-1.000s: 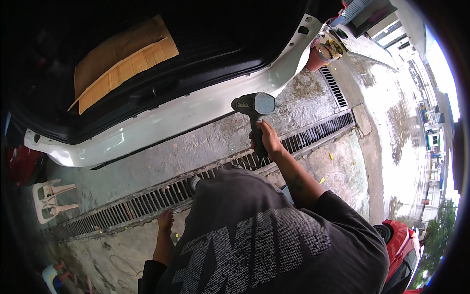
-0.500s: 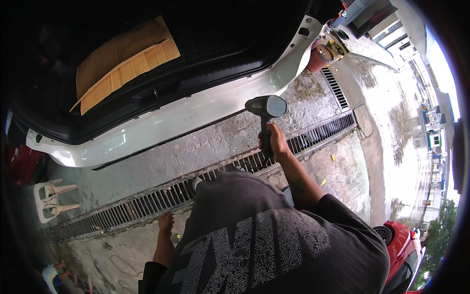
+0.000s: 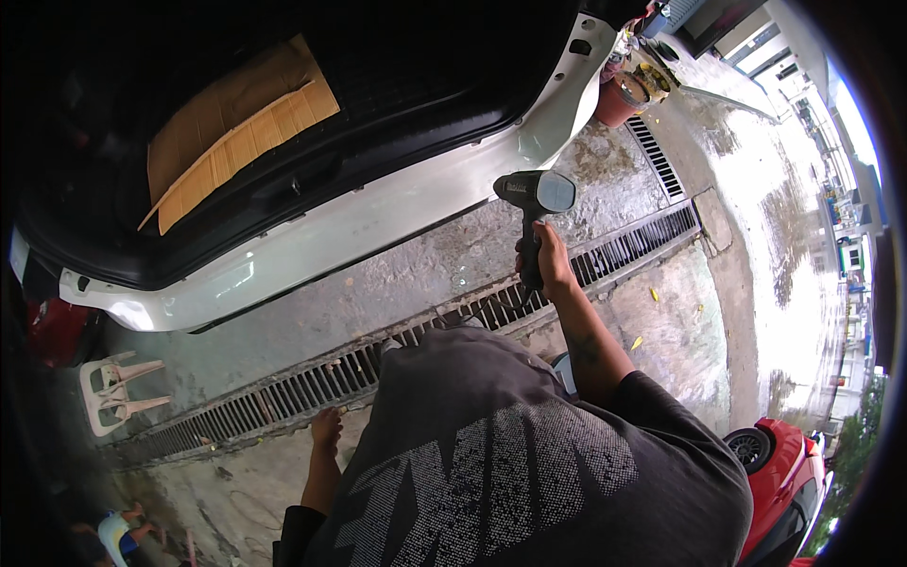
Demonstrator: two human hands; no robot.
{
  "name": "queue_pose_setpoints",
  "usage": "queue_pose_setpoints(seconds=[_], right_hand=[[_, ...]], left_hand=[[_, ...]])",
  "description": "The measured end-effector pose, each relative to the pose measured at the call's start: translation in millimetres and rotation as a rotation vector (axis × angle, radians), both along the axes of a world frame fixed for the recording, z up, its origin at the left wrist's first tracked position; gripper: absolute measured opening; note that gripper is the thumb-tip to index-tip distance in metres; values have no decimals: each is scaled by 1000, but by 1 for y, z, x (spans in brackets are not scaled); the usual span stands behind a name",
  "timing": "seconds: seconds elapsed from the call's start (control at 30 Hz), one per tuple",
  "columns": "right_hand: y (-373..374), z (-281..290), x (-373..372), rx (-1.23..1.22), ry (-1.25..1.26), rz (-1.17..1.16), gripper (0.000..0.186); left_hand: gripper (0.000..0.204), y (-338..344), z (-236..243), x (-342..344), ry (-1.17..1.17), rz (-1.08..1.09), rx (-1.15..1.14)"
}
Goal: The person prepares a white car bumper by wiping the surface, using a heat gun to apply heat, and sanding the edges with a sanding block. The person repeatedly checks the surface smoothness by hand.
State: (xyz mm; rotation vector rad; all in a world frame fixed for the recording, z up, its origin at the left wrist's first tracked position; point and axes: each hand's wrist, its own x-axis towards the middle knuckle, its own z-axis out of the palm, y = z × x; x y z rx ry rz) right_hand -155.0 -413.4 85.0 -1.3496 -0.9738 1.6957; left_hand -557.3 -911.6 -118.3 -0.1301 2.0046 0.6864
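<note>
A dark heat gun [image 3: 534, 194] is gripped by its handle in my right hand [image 3: 550, 257], fingers wrapped around it. Its nozzle end points left, towards the white rear bumper [image 3: 378, 210] of a car with its cargo area exposed. Whether the nozzle touches the bumper I cannot tell. My left hand [image 3: 326, 430] hangs low on the left beside my body, empty, with its fingers loosely bent and slightly apart. In the dark cargo area [image 3: 416, 85] lies a folded piece of cardboard [image 3: 241, 128].
A slotted floor drain [image 3: 312, 383] runs across the concrete near my feet. To the left stands a pale plastic stool [image 3: 111, 392]. A reddish pot [image 3: 619, 99] sits past the bumper's right end. Another person [image 3: 118, 531] is at lower left; a red car [image 3: 779, 472] is at lower right.
My right hand has moved slightly right along the bumper with the heat gun. The whole view has shifted a little. My left hand still hangs down.
</note>
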Motion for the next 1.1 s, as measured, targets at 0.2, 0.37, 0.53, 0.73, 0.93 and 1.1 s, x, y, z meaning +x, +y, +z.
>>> queue_pose_setpoints(seconds=[0.2,0.37,0.53,0.73,0.93,1.1], right_hand=[[9,-4,16,-1,33,-21,27],[14,8,33,-26,98,-14,25],[21,0,62,110,-115,62,37],[36,7,78,158,-237,107,46],[48,9,44,148,-316,56,50],[51,22,8,80,-316,-46,46]], left_hand=[[30,-9,-25,-6,51,-231,52],[41,38,-30,-1,332,-1023,-46],[49,243,40,66,696,-949,219],[66,434,131,148,990,-1384,542],[84,563,127,180,1081,-1780,640],[101,607,102,170,1060,-2016,621]])
